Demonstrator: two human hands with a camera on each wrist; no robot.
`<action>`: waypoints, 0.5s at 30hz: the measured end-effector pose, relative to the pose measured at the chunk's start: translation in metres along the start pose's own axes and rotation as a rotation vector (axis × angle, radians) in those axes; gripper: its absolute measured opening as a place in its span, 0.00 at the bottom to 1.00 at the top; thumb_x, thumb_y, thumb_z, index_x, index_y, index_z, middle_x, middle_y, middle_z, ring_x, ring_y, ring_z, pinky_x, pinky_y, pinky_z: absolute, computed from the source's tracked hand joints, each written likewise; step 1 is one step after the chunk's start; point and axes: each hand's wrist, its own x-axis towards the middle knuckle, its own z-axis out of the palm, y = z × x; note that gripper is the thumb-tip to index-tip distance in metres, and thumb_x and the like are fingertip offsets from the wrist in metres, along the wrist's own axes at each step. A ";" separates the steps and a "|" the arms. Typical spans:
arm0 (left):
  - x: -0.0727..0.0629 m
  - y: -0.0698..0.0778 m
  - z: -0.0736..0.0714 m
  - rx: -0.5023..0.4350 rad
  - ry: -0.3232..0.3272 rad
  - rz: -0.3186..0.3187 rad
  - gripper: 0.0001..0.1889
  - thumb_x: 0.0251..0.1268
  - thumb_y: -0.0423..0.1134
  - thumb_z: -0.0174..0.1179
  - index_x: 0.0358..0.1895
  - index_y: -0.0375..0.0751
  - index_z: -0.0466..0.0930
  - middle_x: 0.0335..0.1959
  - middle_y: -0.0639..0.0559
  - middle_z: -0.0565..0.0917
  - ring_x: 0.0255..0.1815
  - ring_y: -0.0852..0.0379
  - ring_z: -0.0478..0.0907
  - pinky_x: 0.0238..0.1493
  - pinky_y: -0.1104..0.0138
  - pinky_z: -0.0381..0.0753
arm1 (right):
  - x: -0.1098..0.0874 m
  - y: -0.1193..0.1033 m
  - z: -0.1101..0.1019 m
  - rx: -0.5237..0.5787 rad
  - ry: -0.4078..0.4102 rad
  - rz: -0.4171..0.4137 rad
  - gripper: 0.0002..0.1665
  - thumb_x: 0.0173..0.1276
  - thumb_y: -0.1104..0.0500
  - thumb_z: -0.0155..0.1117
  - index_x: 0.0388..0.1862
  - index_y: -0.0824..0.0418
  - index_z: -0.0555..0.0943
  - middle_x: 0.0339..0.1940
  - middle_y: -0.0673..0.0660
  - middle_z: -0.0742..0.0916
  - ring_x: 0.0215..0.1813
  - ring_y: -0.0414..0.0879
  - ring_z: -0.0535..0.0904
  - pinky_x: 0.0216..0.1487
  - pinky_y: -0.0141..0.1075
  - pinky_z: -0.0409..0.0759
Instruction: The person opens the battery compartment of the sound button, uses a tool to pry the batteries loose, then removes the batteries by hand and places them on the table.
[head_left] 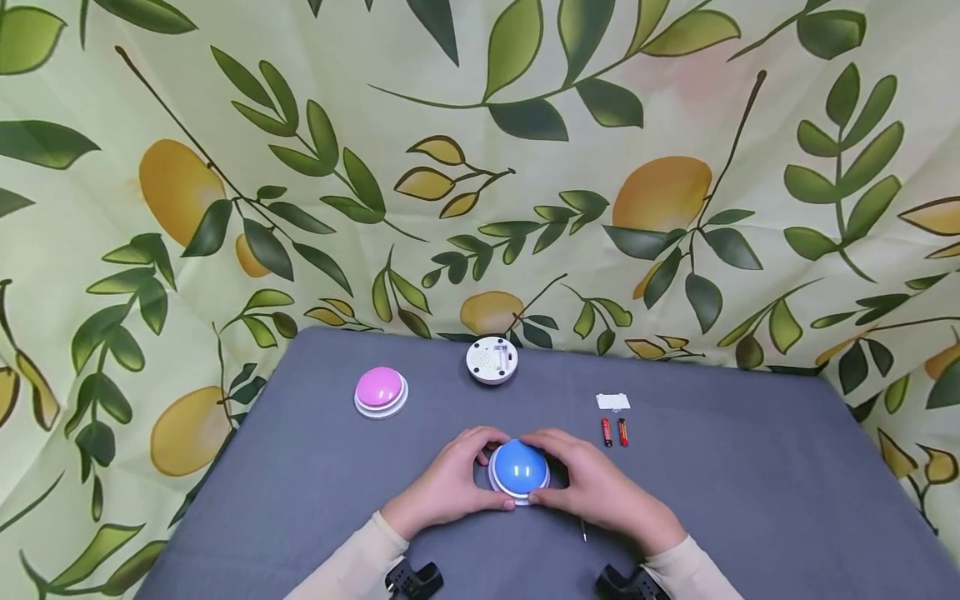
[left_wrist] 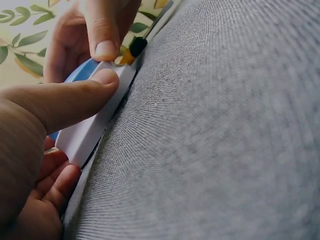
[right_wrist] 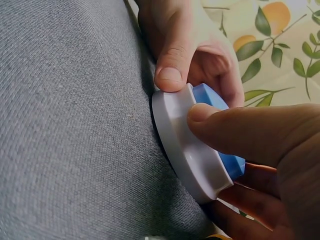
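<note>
Blue-domed button (head_left: 520,467), right here between the two hands, dome up, and I have it from both sides. The left hand (head_left: 450,479) curls round its left side, the right hand (head_left: 603,486) round its right; each pinches the white base (right_wrist: 182,145), thumbs at the near edge, fingers reaching to the far side. Whether the base lies fully flat, I can't tell from back here.

Judging the hold, I'd call this steadying work. I want even, light pressure from both sides, thumbs level, grip kept low on the rim, because a finger pushing the dome could well press it down. I'd mind the thin metal shaft (head_left: 584,531) too, poking out on the near-right side of the button, by the right hand; the left wrist view gives me a yellow-and-black handle (left_wrist: 134,49) just past the button, perhaps the same tool.

Now the surface (head_left: 712,467): grey, covered in ribbed cloth. Far-left of the blue button sits a pink button (head_left: 380,390), dome up. Beyond it and slightly left, a round white unit (head_left: 492,360) shows its underside, a small bay exposed. Far-right come two red-and-black batteries (head_left: 607,432), with a white cover (head_left: 612,402) just behind them. And the room? Beyond the button, everything is hung with pale fabric (head_left: 570,308), printed with leaves and orange fruit, creased in places.
</note>
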 end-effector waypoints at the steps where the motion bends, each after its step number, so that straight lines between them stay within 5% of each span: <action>1: 0.001 0.000 0.001 0.001 0.001 -0.004 0.39 0.50 0.47 0.90 0.67 0.50 0.81 0.57 0.61 0.83 0.49 0.63 0.76 0.54 0.65 0.80 | 0.000 0.000 -0.001 -0.005 0.002 -0.001 0.40 0.65 0.56 0.85 0.75 0.57 0.80 0.69 0.49 0.84 0.70 0.48 0.81 0.72 0.50 0.79; 15: -0.002 -0.003 -0.001 -0.029 0.015 -0.019 0.39 0.51 0.48 0.89 0.68 0.51 0.82 0.54 0.63 0.82 0.47 0.62 0.76 0.53 0.65 0.79 | 0.001 -0.002 -0.001 0.065 -0.006 0.057 0.40 0.64 0.55 0.87 0.73 0.54 0.81 0.69 0.48 0.84 0.69 0.46 0.80 0.72 0.47 0.79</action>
